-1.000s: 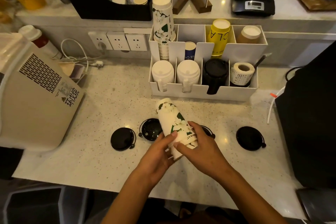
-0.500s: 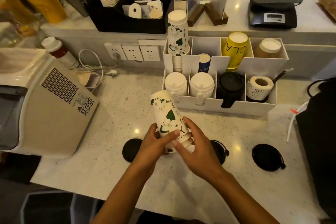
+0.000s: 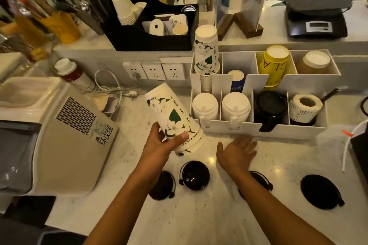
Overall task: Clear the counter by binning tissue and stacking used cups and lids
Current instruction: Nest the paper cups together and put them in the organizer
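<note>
The left hand (image 3: 159,141) grips the nested white floral paper cups (image 3: 173,119) near their rims, long axis tilted up-left. Their matching stack in the white organiser (image 3: 206,53) stands beyond, up-right. The right hand (image 3: 236,150) hovers empty, fingers spread, above the table (image 3: 199,221).

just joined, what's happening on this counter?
A person is tidying up. The left hand grips a nested stack of floral paper cups, tilted, above the counter. The right hand is open and holds nothing. Four black lids lie unstacked on the counter.
</note>
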A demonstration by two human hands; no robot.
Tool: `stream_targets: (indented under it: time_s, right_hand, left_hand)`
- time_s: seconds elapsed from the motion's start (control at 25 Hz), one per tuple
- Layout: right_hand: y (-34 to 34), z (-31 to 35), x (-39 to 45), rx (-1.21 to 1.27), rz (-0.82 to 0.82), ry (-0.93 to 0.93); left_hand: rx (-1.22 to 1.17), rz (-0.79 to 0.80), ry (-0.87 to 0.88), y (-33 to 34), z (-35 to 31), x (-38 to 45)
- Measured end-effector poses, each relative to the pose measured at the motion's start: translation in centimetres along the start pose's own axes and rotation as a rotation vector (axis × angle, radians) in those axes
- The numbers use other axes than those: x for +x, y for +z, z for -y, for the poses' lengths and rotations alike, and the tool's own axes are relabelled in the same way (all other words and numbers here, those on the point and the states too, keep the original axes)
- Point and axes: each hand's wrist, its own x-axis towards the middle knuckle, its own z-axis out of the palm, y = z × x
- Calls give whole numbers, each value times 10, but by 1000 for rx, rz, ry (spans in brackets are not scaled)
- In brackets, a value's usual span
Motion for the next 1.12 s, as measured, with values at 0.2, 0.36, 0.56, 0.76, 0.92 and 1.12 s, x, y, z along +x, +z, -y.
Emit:
stream_targets:
  time_s: [0.2,0.36,0.56,0.76,0.92,1.12]
  right_hand:
    - [26,19,6,44,-47,128]
    - [37,20,6,-3,-93,156]
    - [49,15,13,-58,-162,172]
    - [55,14,17,-50,-210,164]
    - [54,15,19,-47,-233,178]
    - [54,15,19,-75,-251,177]
  left_hand:
    - [34,7,146,-3,-46,43]
    - [102,57,258,2,-91,80]
    - [241,97,454,14,-154,129]
    - [300,154,584,32,-195,171]
    - [328,198,575,49,-199,195]
    - [355,220,516,60,-185,211]
